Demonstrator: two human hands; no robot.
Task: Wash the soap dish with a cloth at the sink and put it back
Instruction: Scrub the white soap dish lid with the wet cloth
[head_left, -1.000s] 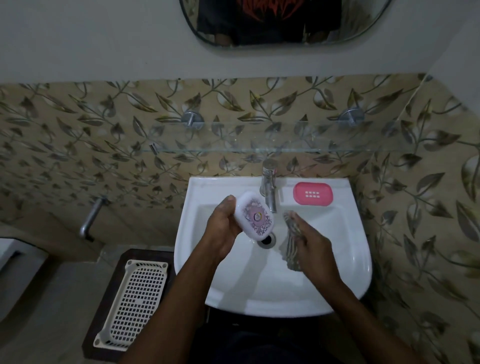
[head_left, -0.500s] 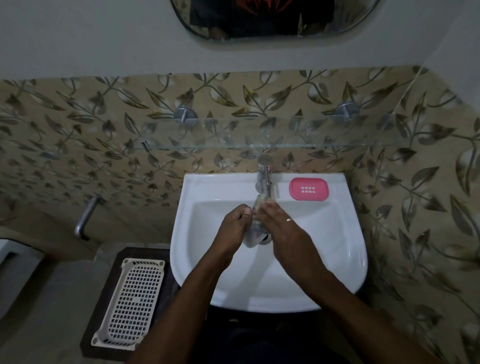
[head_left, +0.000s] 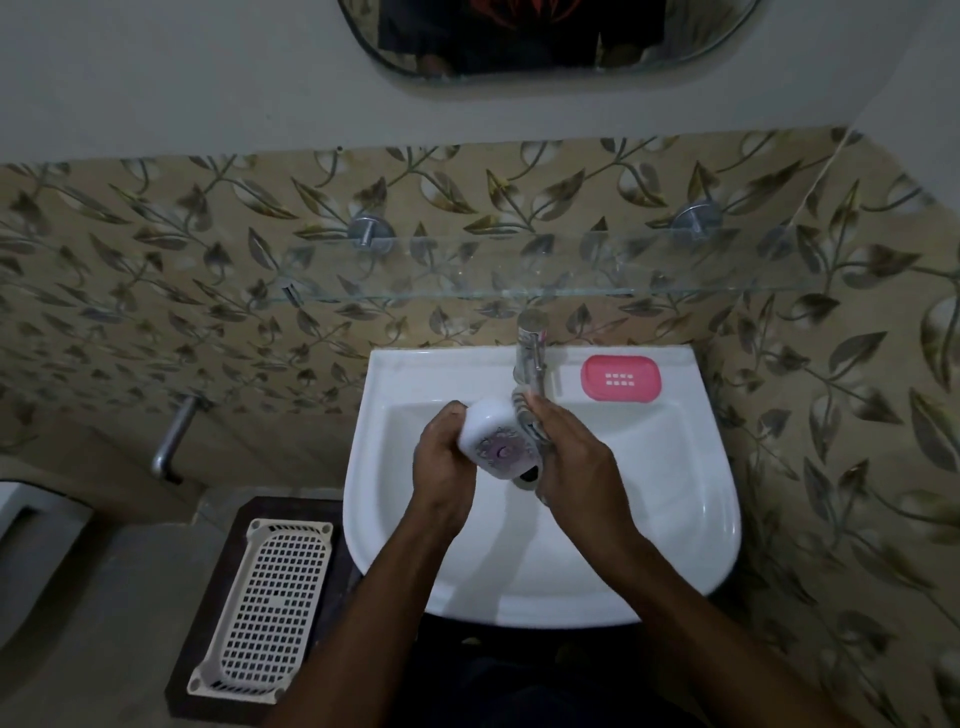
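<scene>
head | left grip (head_left: 441, 467) clamps soap dish (head_left: 496, 441), face showing again | right grip (head_left: 574, 462) clamps cloth (head_left: 524, 410)

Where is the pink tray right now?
In the head view, the pink tray lies on the back rim of the white sink, on the right side, just right of the tap.

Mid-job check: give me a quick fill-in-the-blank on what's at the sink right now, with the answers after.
1. The soap dish gripped by the left hand is ___ with a purple motif.
2. The right hand holds the cloth against it; the second tray on the rim of the sink, right of the tap, is ___.
3. The mesh basket lies to the ___ of the sink.

Missing words: white; pink; left.
</scene>
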